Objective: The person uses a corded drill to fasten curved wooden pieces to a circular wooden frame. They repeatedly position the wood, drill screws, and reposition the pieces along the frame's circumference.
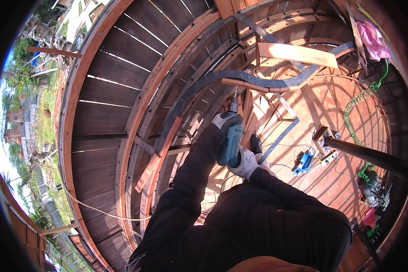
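Observation:
A teal power drill [231,140] is in front of my body, its chuck and bit pointing away from me. My right hand [245,164], in a white glove, is closed around the rear handle end of the drill. Near the front housing, my left hand [224,119], also gloved, grips the drill just behind the chuck. The bit reaches up toward a reddish wooden strip [254,87] lying along a dark curved beam [267,80]. Whether the tip touches the wood, I cannot tell. Part of my left hand's fingers is hidden behind the drill.
Curved wooden ribs [140,113] and dark planking surround me. A pale board [299,54] lies across the far beams. On the plywood floor [344,106] are a blue tool [303,162] and cords. A green coiled hose [349,109] hangs right, near a dark pole [371,158].

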{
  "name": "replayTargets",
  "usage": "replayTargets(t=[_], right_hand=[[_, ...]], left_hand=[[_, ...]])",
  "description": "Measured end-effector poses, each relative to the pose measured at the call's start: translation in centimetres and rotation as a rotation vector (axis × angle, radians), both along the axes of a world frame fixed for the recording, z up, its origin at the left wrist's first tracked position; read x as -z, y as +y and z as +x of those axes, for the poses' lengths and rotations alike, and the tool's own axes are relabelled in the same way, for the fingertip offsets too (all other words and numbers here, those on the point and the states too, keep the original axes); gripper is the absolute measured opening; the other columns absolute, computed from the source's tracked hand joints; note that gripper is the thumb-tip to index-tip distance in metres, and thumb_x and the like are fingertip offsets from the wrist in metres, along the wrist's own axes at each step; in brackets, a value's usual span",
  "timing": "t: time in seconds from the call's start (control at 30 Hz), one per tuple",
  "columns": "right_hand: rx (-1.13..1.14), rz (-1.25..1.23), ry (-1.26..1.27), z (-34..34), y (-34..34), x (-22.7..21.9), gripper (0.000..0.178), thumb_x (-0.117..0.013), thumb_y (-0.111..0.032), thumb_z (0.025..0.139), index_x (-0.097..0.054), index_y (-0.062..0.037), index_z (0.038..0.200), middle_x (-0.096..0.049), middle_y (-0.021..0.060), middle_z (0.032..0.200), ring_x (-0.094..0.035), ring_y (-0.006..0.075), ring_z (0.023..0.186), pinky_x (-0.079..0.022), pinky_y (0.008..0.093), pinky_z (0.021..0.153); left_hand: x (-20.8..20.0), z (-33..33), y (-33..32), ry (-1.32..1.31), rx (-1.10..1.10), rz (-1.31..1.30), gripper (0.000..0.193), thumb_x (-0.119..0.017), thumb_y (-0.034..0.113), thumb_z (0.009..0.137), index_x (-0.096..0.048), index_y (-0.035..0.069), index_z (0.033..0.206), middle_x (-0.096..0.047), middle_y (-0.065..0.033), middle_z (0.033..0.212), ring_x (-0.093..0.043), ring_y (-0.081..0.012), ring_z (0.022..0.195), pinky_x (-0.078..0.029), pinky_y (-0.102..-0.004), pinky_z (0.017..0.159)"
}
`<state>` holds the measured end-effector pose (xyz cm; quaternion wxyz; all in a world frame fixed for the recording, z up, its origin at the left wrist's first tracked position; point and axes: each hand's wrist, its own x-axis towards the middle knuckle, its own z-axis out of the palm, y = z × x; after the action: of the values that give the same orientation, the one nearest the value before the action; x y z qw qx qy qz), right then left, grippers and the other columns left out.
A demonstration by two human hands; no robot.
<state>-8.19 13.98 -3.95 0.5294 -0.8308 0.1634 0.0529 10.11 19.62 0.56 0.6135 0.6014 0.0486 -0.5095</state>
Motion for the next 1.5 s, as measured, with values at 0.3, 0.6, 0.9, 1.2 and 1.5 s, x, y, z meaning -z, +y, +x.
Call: replayTargets(t=[0.3,0.6,0.9,1.2,1.5], right_hand=[[-0.037,0.047,-0.009,0.2,-0.5,0.4,0.060,-0.078,-0.034,0.064,-0.056,-0.0025,0.110,-0.062,0.0216,0.102,-0.061,0.0389,0.097,-0.049,0.0447,0.087],[-0.094,-0.046,0.001,0.2,-0.8,0.3,0.063,-0.079,-0.037,0.064,-0.056,-0.0019,0.111,-0.062,0.0212,0.103,-0.062,0.0371,0.098,-0.050,0.0439,0.087],[-0.059,-0.020,0.026,0.3,-0.3,0.5,0.064,-0.078,-0.035,0.064,-0.055,-0.0001,0.112,-0.064,0.0213,0.099,-0.064,0.0383,0.095,-0.051,0.0453,0.085],[-0.068,-0.045,0.026,0.6,-0.3,-0.1,0.056,-0.079,-0.033,0.065,-0.056,-0.0027,0.108,-0.065,0.0180,0.099,-0.065,0.0362,0.091,-0.053,0.0426,0.081],[-0.135,-0.052,0.092,0.2,-1.2,0.1,0.068,-0.077,-0.036,0.065,-0.052,-0.0018,0.118,-0.062,0.0217,0.104,-0.062,0.0386,0.099,-0.049,0.0446,0.088]], left_hand=[[-1.6,0.0,-0.4,0.044,-0.026,-0.050,0.029,-0.079,0.021,0.075,-0.066,0.004,0.094,-0.065,-0.0073,0.078,-0.065,-0.0195,0.066,-0.055,-0.0338,0.062],[-1.5,0.1,-0.3,0.022,-0.009,-0.037,0.029,-0.077,0.021,0.076,-0.064,0.003,0.096,-0.065,-0.0083,0.078,-0.065,-0.0207,0.066,-0.055,-0.0341,0.062],[-1.2,0.5,0.0,0.020,0.038,-0.087,0.034,-0.076,0.021,0.078,-0.063,0.004,0.105,-0.064,-0.0062,0.085,-0.064,-0.0184,0.078,-0.053,-0.0311,0.071],[0.1,-6.0,5.1,-0.218,-0.113,-0.168,0.063,-0.077,0.008,0.079,-0.047,0.004,0.134,-0.061,-0.0087,0.118,-0.063,-0.0203,0.103,-0.053,-0.0326,0.088],[-4.1,-7.0,3.3,-0.197,-0.148,0.107,0.064,-0.069,-0.003,0.082,-0.043,0.004,0.140,-0.060,-0.0087,0.122,-0.062,-0.0178,0.109,-0.051,-0.0311,0.094]])
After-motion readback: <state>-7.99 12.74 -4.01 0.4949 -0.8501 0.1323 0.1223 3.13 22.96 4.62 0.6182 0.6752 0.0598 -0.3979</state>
